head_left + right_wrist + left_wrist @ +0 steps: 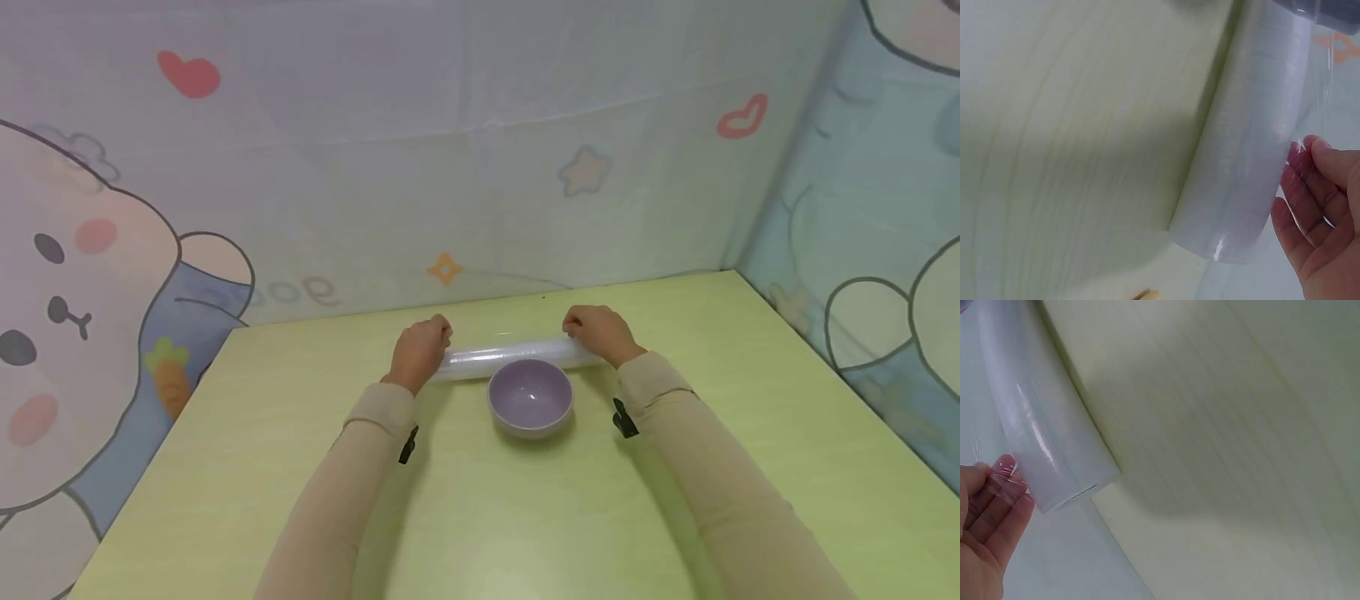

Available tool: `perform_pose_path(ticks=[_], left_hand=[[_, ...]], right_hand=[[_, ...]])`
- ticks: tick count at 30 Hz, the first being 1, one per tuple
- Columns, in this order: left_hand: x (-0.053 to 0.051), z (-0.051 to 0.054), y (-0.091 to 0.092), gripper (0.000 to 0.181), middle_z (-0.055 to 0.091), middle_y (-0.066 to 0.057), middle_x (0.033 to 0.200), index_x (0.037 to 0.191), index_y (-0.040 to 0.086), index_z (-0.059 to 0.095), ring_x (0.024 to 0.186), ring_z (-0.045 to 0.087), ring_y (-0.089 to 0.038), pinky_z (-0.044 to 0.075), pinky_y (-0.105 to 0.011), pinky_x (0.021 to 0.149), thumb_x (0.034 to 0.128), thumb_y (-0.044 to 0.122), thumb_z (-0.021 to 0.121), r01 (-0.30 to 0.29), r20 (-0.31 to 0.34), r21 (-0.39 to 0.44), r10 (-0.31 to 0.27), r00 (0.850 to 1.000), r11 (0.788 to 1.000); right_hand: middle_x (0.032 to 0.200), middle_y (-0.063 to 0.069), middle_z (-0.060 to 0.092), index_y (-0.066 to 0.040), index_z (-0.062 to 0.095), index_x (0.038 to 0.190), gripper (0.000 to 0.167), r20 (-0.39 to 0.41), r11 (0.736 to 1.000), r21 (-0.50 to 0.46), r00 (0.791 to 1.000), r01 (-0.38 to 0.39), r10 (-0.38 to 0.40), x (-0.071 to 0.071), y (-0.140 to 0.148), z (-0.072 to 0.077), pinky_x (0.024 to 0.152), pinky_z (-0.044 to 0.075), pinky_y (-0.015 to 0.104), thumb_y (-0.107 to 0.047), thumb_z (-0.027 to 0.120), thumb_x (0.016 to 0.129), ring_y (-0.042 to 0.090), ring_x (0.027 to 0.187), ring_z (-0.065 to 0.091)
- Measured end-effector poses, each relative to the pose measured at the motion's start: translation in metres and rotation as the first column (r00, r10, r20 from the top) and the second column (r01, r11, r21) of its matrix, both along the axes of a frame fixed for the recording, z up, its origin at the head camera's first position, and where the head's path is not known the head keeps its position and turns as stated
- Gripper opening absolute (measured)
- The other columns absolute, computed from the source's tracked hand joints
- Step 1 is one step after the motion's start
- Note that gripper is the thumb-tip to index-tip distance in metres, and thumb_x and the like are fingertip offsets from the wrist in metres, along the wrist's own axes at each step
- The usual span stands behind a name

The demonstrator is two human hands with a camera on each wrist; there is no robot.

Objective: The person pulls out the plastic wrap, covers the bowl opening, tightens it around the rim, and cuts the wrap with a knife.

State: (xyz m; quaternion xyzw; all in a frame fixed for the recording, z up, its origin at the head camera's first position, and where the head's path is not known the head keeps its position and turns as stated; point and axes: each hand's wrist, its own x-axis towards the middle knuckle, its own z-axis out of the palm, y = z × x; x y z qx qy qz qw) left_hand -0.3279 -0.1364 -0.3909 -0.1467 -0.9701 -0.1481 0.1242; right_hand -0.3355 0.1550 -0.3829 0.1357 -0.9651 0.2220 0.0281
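A roll of clear plastic wrap [480, 362] lies crosswise on the table, behind a lilac bowl [531, 400]. My left hand [420, 354] is at the roll's left end, pinching the loose edge of the thin film [1007, 480] between thumb and fingers. At the other end my right hand [602, 335] pinches the same sheet's edge, with the film stretched over the fingertips [1297, 156]. Both hands stand just above the roll's far side. The bowl is upright, and its visible inside holds nothing.
The pale yellow-green table [480, 517] meets a printed cloth backdrop [480, 192] at the back, with another cloth at the right. A small orange-tan piece [1149, 295] shows near the roll's right end, mostly hidden in the head view by the right wrist.
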Motion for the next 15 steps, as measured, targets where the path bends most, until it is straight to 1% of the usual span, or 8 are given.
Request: perform_pose_path(ticks=[3, 6, 9, 12, 15], left_hand=[[-0.001, 0.003, -0.002, 0.024, 0.069, -0.010, 0.094, 0.107, 0.003, 0.058, 0.082, 0.067, -0.021, 0.053, -0.032, 0.068, 0.0973, 0.020, 0.045, -0.003, 0.014, -0.007, 0.003, 1.000, 1.000], [-0.002, 0.006, -0.005, 0.024, 0.069, -0.011, 0.094, 0.107, 0.003, 0.059, 0.082, 0.067, -0.022, 0.053, -0.032, 0.067, 0.0971, 0.020, 0.046, -0.002, 0.000, -0.009, 0.002, 1.000, 1.000], [-0.002, 0.010, -0.007, 0.022, 0.070, -0.011, 0.093, 0.106, 0.003, 0.060, 0.081, 0.067, -0.022, 0.053, -0.032, 0.066, 0.0963, 0.019, 0.048, 0.002, -0.016, 0.007, -0.002, 1.000, 1.000], [-0.001, 0.012, -0.010, 0.021, 0.070, -0.011, 0.093, 0.105, 0.003, 0.060, 0.081, 0.068, -0.021, 0.053, -0.032, 0.065, 0.0956, 0.018, 0.049, 0.009, -0.013, 0.030, -0.008, 1.000, 1.000], [-0.001, 0.015, -0.012, 0.021, 0.070, -0.011, 0.093, 0.106, 0.004, 0.059, 0.082, 0.068, -0.021, 0.053, -0.032, 0.065, 0.0955, 0.019, 0.049, 0.010, -0.009, 0.032, -0.010, 1.000, 0.999]], right_hand=[[0.098, 0.011, 0.068, -0.005, 0.064, 0.104, 0.019, 0.023, 1.000, -0.024, 1.000, -0.008, 0.008, 0.000, -0.002, 0.003, 0.077, 0.047, 0.039, -0.014, 0.049, 0.094, 0.025, 0.089, 0.062], [0.097, 0.013, 0.067, -0.004, 0.062, 0.104, 0.020, 0.025, 0.999, -0.032, 1.000, -0.014, 0.015, -0.002, -0.005, 0.005, 0.075, 0.047, 0.039, -0.015, 0.048, 0.095, 0.026, 0.088, 0.061], [0.098, 0.013, 0.067, -0.003, 0.062, 0.105, 0.020, 0.014, 0.999, -0.034, 1.000, -0.016, 0.016, -0.003, -0.007, 0.009, 0.073, 0.046, 0.037, -0.015, 0.049, 0.095, 0.026, 0.087, 0.062], [0.097, 0.013, 0.067, -0.004, 0.062, 0.104, 0.020, 0.002, 0.999, -0.032, 1.000, -0.016, 0.016, -0.004, -0.009, 0.012, 0.070, 0.046, 0.036, -0.016, 0.049, 0.095, 0.025, 0.085, 0.062], [0.095, 0.012, 0.067, -0.004, 0.062, 0.104, 0.020, -0.011, 0.999, -0.041, 1.000, -0.015, 0.015, -0.004, -0.009, 0.014, 0.069, 0.045, 0.035, -0.016, 0.049, 0.095, 0.024, 0.081, 0.061]])
